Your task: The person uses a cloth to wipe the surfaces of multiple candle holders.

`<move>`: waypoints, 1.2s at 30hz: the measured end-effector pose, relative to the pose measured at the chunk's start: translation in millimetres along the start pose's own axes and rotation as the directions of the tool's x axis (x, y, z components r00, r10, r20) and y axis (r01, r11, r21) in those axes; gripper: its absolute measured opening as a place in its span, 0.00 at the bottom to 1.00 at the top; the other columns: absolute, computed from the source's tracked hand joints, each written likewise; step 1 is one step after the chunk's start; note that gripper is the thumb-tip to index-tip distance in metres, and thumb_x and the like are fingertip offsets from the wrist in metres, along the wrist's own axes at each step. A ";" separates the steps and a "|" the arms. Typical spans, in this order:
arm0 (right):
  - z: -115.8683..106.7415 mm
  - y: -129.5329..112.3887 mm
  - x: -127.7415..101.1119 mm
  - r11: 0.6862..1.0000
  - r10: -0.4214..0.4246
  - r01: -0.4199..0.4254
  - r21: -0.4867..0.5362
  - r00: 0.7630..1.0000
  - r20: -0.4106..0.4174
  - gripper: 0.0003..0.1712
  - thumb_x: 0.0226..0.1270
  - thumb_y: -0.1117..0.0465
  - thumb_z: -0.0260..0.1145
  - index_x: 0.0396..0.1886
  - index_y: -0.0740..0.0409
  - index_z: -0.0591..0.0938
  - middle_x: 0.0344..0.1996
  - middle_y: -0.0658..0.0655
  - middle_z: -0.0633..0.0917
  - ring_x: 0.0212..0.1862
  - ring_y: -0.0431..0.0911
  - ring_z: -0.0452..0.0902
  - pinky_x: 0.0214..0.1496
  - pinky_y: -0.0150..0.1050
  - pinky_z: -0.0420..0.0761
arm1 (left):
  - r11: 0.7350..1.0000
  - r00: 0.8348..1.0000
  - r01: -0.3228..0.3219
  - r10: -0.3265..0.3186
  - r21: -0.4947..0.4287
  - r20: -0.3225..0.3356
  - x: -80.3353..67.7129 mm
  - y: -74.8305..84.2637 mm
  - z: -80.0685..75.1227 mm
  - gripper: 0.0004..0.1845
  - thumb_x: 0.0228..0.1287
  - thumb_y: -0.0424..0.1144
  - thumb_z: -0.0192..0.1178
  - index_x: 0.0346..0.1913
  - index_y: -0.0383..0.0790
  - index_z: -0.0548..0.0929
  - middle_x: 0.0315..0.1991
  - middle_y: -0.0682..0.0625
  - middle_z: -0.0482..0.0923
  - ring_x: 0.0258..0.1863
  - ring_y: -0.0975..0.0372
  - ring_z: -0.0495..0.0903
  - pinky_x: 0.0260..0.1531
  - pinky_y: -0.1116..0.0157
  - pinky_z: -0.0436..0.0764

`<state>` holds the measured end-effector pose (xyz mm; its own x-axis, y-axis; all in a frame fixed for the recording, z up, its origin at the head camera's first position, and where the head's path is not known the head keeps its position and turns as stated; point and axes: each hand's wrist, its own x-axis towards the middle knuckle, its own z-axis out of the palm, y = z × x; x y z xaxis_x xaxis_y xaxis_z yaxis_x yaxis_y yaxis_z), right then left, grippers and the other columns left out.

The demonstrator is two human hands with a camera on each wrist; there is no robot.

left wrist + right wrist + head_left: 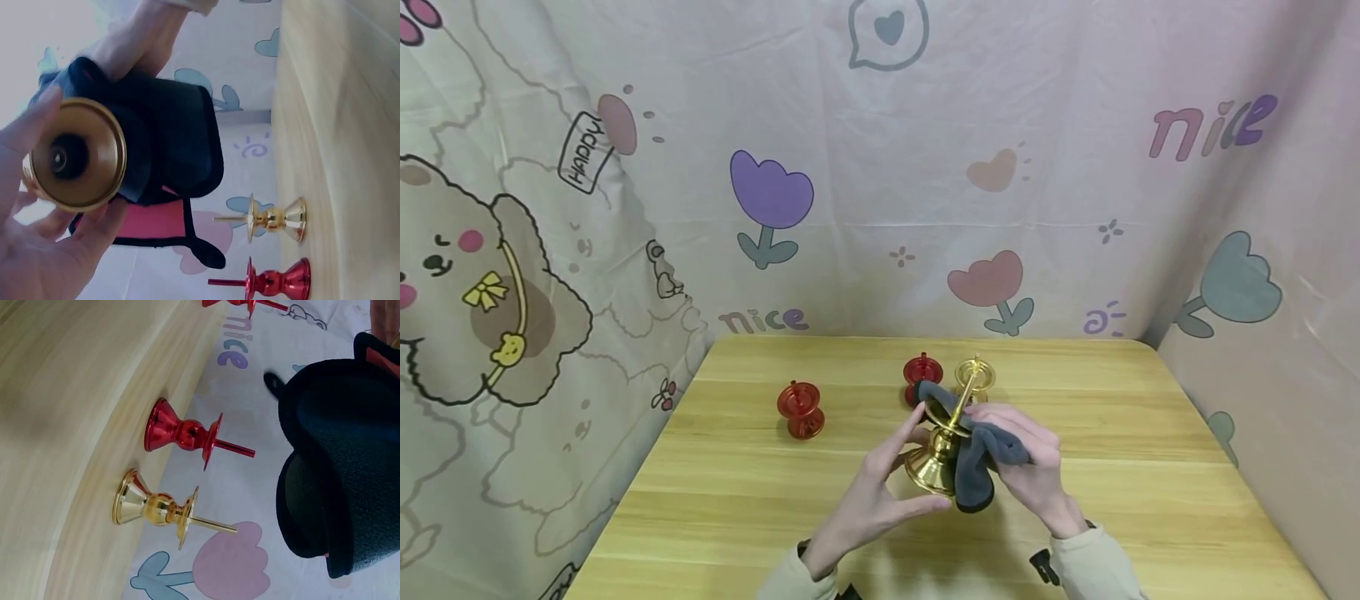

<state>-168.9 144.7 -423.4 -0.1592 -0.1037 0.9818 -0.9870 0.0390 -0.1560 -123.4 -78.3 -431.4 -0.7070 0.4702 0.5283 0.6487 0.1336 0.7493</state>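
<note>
My left hand (876,492) holds a shiny gold candle holder (934,468) with a spike, tilted above the table, fingers and thumb around its base. In the left wrist view the hollow underside of its base (106,162) faces the camera. My right hand (1033,458) grips a dark grey cloth (976,475) with black edging and presses it against the holder's dish and stem. A pink patch (156,222) of the cloth shows in the left wrist view. Most of the right hand's fingers are hidden behind the cloth.
Behind the hands stand a second gold candle holder (976,372) and a red one (922,369), side by side. Another red candle holder (801,408) is upright farther left on the wooden table (700,500). Printed curtains (880,192) hang behind and at both sides.
</note>
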 end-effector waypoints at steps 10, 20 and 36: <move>-0.4 -0.1 -2.7 0.996 0.039 -0.039 0.077 0.999 0.003 0.09 0.66 0.72 0.68 0.38 0.78 0.84 0.43 0.65 0.90 0.50 0.48 0.88 0.60 0.35 0.84 | 0.912 0.994 0.075 -0.037 -0.403 0.100 -3.1 -3.4 -6.9 0.50 0.62 0.23 0.64 0.82 0.43 0.47 0.57 0.24 0.75 0.63 0.63 0.77 0.67 0.61 0.77; 1.1 0.9 -4.8 1.000 0.012 -0.012 0.007 1.000 -0.010 0.08 0.66 0.71 0.67 0.36 0.78 0.84 0.37 0.67 0.89 0.46 0.52 0.88 0.59 0.35 0.85 | 0.997 1.000 0.027 -0.026 0.071 -0.007 0.1 3.1 1.7 0.60 0.54 0.43 0.77 0.82 0.45 0.47 0.58 0.45 0.79 0.58 0.60 0.79 0.60 0.59 0.83; 0.0 1.3 -6.5 0.996 0.046 -0.045 0.077 0.999 -0.011 0.10 0.65 0.72 0.68 0.38 0.80 0.83 0.43 0.66 0.89 0.50 0.50 0.87 0.60 0.36 0.84 | 0.934 0.985 0.169 -0.150 -0.314 0.085 -0.9 3.7 -6.6 0.52 0.60 0.28 0.68 0.81 0.50 0.51 0.58 0.33 0.79 0.61 0.64 0.79 0.64 0.63 0.79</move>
<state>-169.1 145.5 -430.1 -0.2040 -0.0913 0.9747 -0.9777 -0.0326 -0.2076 -122.2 -84.0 -426.4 -0.7699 0.5169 0.3742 0.3981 -0.0692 0.9147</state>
